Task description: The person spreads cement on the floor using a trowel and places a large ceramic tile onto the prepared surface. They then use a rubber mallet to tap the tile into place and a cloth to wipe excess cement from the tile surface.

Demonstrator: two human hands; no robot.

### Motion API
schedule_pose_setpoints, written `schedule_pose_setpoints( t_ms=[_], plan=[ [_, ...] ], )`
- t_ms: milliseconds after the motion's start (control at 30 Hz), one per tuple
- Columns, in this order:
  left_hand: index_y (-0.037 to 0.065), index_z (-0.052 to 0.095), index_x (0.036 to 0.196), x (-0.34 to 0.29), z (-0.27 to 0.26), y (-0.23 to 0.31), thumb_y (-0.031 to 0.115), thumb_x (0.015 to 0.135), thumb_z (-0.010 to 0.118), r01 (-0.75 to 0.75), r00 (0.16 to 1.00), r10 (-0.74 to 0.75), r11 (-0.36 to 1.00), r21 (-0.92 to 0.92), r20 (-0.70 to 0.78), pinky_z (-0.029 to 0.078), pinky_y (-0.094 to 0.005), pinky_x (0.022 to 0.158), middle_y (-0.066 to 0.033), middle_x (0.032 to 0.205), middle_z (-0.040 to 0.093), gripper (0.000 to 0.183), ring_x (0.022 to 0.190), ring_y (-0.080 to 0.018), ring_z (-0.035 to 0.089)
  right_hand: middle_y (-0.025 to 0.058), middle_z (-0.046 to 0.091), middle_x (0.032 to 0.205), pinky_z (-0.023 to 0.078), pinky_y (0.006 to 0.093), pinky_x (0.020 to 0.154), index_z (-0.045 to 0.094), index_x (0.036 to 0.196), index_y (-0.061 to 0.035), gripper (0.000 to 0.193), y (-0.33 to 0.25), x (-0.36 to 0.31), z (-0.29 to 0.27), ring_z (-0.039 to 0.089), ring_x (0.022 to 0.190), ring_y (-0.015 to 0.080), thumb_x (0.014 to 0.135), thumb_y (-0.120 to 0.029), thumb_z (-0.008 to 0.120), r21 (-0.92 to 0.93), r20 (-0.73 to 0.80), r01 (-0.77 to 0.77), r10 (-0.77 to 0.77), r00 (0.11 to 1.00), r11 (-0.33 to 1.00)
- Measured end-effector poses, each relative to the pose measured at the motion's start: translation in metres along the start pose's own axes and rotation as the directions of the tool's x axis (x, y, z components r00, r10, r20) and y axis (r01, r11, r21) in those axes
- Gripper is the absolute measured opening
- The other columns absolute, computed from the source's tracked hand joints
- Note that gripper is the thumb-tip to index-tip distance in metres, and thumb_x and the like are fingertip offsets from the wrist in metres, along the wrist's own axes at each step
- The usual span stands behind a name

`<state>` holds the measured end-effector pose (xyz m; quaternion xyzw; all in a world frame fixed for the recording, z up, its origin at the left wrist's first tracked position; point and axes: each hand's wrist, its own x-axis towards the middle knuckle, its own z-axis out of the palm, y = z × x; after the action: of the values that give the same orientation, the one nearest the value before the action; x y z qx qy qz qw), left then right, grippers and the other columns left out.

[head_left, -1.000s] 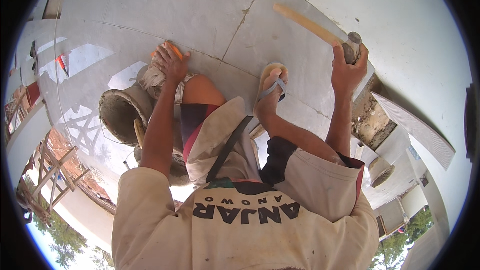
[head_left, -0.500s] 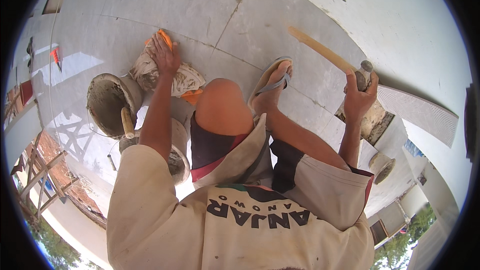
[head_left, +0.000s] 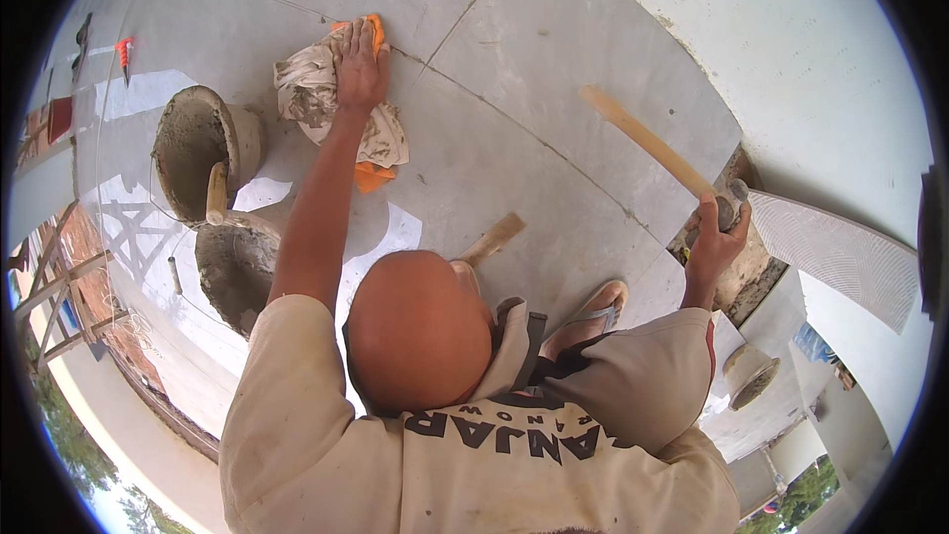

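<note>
My left hand (head_left: 363, 79) lies flat, fingers stretched, on a crumpled, dirt-stained white and orange cloth (head_left: 308, 89), pressing it onto the grey floor tiles (head_left: 514, 69) beside a joint. On the other side, my right hand (head_left: 714, 249) is closed round the head end of a hammer (head_left: 652, 143). Its wooden handle points away from me to the far left, and the fingers partly hide the grey head. Beside that hand is an untiled gap (head_left: 746, 272) with rough mortar in it, and a loose tile with a ridged back (head_left: 840, 247) leans there.
Two mortar-caked buckets (head_left: 249, 138) stand at left, a wooden handle (head_left: 215, 193) sticking up between them. A wood piece (head_left: 494, 240) lies by my knee. Far left lies a red-handled tool (head_left: 124, 61). Another bucket (head_left: 736, 376) is at right, near the white wall (head_left: 791, 69).
My left hand and the cloth have slid forward and to the right, away from the buckets. My body leans further forward, and my knee and foot have shifted. The right hand still grips the hammer.
</note>
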<state>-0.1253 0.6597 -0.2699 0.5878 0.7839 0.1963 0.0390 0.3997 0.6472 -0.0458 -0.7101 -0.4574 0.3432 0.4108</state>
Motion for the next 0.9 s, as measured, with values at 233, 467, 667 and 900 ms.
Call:
schedule_pose_setpoints(
  t_ms=[233, 467, 667, 900],
  plan=[
    [-0.001, 0.034, 0.155, -0.023, 0.017, 0.069, 0.033, 0.105, 0.044, -0.138, 0.988, 0.137, 0.990, 0.012, 0.076, 0.013, -0.0532, 0.127, -0.0191, 0.164, 0.031, 0.061, 0.154, -0.0341, 0.023, 0.0035, 0.060, 0.075, 0.045, 0.0264, 0.056, 0.053, 0.126, 0.0041, 0.041, 0.032, 0.005, -0.032, 0.053, 0.062, 0.0096, 0.093, -0.010, 0.073, 0.048, 0.156, 0.037, -0.044, 0.987, 0.998],
    [-0.002, 0.040, 0.150, -0.087, 0.026, 0.148, 0.027, 0.104, 0.047, -0.290, 0.937, 0.304, 0.952, -0.102, 0.170, 0.015, -0.0507, 0.127, -0.0220, 0.161, 0.034, 0.055, 0.153, -0.0348, 0.026, 0.0048, 0.060, 0.080, 0.045, 0.0281, 0.055, 0.038, 0.146, 0.0077, 0.068, 0.030, 0.005, -0.041, 0.052, 0.061, 0.0117, 0.092, -0.011, 0.074, 0.275, 0.217, -0.063, 0.001, 0.976, 0.959],
    [-0.004, 0.050, 0.142, -0.135, -0.061, 0.235, 0.026, 0.106, 0.048, 0.370, 0.869, 0.095, 0.525, -0.767, 0.485, 0.033, -0.0449, 0.118, -0.0254, 0.140, 0.057, 0.047, 0.136, -0.0381, 0.049, 0.0043, 0.060, 0.079, 0.045, 0.0272, 0.054, 0.046, 0.138, 0.0042, 0.056, 0.048, -0.005, -0.059, 0.053, 0.060, 0.0114, 0.092, -0.011, 0.074, 0.312, 0.051, -0.123, 0.113, 0.992, 0.942],
    [-0.001, 0.037, 0.152, -0.166, -0.071, 0.206, 0.044, 0.102, 0.055, -0.027, 0.998, 0.050, 0.917, -0.399, 0.049, 0.026, -0.0536, 0.120, -0.0290, 0.157, 0.034, 0.070, 0.146, -0.0449, 0.032, 0.0088, 0.062, 0.097, 0.048, 0.0268, 0.061, 0.028, 0.153, 0.0100, 0.081, 0.077, 0.001, -0.092, 0.058, 0.076, 0.0132, 0.091, -0.013, 0.076, 0.269, -0.124, -0.134, 0.172, 0.977, 0.954]
  ],
)
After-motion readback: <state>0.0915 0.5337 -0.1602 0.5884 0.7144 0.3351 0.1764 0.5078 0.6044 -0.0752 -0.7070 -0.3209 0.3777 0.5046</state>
